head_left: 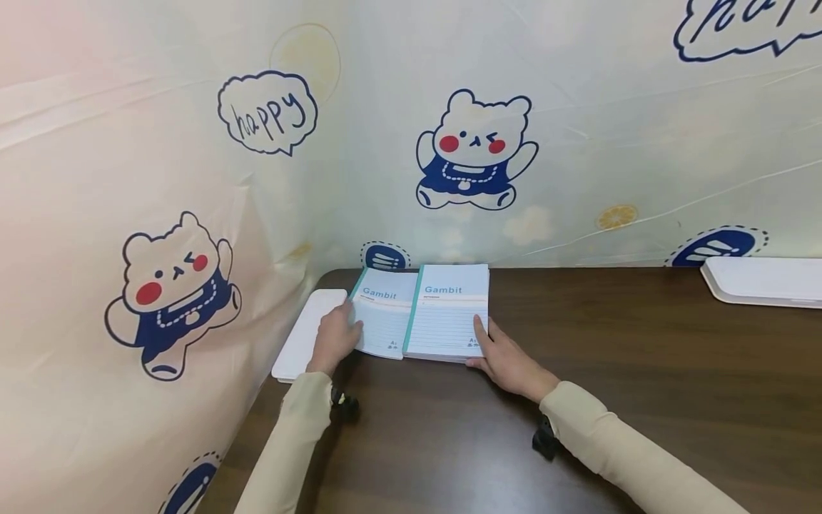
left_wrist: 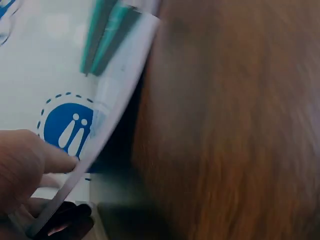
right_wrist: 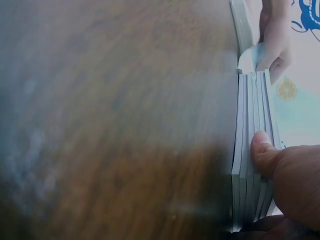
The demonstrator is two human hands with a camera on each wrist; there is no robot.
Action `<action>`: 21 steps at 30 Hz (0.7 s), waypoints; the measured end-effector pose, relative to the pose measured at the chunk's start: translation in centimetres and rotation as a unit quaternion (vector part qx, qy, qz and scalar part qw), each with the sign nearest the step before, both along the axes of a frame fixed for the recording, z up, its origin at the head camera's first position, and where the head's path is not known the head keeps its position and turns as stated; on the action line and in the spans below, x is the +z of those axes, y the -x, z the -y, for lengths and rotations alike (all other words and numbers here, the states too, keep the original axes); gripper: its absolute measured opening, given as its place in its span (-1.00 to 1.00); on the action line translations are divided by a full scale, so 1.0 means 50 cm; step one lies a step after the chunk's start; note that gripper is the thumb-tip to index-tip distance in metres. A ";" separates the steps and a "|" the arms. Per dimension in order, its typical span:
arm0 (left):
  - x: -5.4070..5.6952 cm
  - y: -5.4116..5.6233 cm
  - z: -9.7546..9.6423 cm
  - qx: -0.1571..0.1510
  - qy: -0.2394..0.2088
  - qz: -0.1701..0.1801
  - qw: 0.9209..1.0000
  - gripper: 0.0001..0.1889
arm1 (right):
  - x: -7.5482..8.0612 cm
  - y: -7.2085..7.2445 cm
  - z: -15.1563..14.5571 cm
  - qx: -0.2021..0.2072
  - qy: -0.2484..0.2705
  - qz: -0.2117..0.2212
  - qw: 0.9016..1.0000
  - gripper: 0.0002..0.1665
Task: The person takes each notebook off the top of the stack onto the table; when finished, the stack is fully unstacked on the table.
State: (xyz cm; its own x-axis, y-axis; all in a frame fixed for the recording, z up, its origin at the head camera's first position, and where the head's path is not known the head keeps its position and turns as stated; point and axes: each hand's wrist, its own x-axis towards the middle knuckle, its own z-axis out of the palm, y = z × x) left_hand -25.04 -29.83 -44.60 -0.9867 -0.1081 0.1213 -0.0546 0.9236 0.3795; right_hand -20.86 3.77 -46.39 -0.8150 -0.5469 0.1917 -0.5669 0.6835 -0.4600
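A light-blue notebook marked "Gambit" bends up slightly at its left side, where my left hand pinches it between thumb and fingers. In the left wrist view this notebook curves away from the left hand. Right beside it lies a stack of several matching notebooks with green spines on the left. My right hand grips the stack at its lower right corner, thumb on top. Up close in the right wrist view, the right thumb presses along the edges of the notebooks.
A flat white object lies under and beside the left hand at the table's left edge. Another flat white object sits at the far right back. The dark wooden table meets a printed curtain behind and to the left.
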 end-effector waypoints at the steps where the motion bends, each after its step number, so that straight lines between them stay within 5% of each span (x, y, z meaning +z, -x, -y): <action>1: 0.001 -0.001 -0.004 -0.009 0.031 0.004 0.999 -0.54 | -0.001 0.000 0.000 0.000 0.001 -0.004 1.000 -0.07; 4: 0.004 -0.004 -0.018 -0.038 0.093 0.023 0.995 -0.65 | -0.002 -0.001 0.001 0.001 0.005 -0.012 1.000 -0.07; 8: -0.001 -0.012 -0.037 -0.064 0.106 0.045 0.991 -0.62 | -0.003 -0.004 0.004 0.003 0.007 -0.003 1.000 -0.07; 12: -0.007 -0.027 -0.060 -0.090 0.033 0.031 0.995 -0.50 | -0.003 -0.007 0.008 0.008 0.005 0.006 1.000 -0.07; 16: -0.019 -0.055 -0.116 -0.145 -0.073 0.053 0.985 -0.03 | 0.000 -0.007 0.005 0.009 0.012 -0.008 1.000 -0.08; 21: -0.043 -0.076 -0.187 -0.144 -0.114 0.045 0.982 0.22 | 0.001 -0.001 -0.001 0.011 0.017 -0.024 1.000 -0.08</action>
